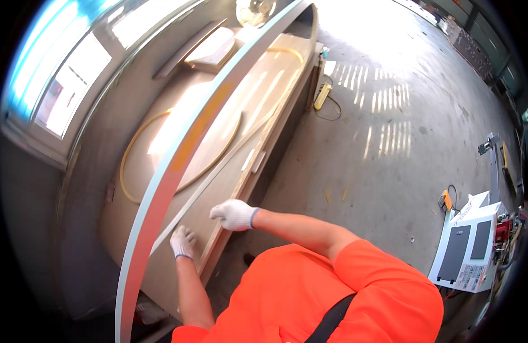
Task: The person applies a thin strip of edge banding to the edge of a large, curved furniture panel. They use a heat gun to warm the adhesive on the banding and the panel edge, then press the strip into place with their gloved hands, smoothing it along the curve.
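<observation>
A long, narrow pale strip [212, 176] lies lengthwise along the wooden workbench [124, 226]. My left hand [184, 242], in a white knit glove, rests by the near end of this strip with its fingers apart and slightly bent. Farther along, my right hand [234, 215], gloved the same way, is over the bench's right edge. Its fingers are curled together, and whatever they may hold is hidden. A thin yellowish band [126, 151] forms a large loop on the bench top, beyond both hands.
A long band [181, 154], pale blue and pinkish, crosses the view close up and hides part of the bench. A fan [256, 10] and boards [209, 48] are at the far end. On the floor are a yellow tool with a cord [322, 96] and a white machine [464, 246].
</observation>
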`<state>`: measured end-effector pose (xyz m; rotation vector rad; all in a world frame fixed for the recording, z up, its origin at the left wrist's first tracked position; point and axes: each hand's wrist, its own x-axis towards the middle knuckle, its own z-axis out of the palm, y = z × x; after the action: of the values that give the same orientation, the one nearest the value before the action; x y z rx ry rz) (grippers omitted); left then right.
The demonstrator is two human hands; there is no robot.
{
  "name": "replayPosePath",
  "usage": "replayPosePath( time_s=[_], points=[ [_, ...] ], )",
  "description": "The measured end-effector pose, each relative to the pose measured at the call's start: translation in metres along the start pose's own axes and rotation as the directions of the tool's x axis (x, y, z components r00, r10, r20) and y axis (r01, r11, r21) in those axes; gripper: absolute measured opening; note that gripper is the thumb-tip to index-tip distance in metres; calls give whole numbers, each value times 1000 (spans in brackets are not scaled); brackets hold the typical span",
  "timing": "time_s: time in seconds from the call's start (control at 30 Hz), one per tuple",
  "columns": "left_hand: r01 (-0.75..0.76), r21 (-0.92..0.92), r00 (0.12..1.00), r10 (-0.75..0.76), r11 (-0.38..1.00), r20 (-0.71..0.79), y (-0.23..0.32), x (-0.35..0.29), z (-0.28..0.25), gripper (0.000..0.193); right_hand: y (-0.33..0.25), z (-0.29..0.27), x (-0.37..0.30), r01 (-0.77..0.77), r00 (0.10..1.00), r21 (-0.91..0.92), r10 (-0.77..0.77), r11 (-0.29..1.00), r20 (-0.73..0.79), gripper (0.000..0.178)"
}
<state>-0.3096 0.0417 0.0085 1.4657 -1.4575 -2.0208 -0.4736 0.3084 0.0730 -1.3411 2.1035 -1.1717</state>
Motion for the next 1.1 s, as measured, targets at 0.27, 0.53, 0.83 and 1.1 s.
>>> replayPosePath(
  time_s=[0.27,0.53,0.83,1.1],
  points=[
    [-377,405,906,422,833,-25,-10,-25,88,19,114,-190,-150,-550,768,149,567,822,-297,35],
    [-572,481,809,554,664,197,17,-3,261,19,224,-308,-147,-482,608,528,701,699,-373,26],
    [-567,379,823,490,732,285,53,10,438,21,351,-458,-168,-491,374,639,806,592,-459,21],
    [-513,496,851,492,701,184,80,32,564,23,595,-573,-131,-642,351,488,793,591,-499,29]
  ],
)
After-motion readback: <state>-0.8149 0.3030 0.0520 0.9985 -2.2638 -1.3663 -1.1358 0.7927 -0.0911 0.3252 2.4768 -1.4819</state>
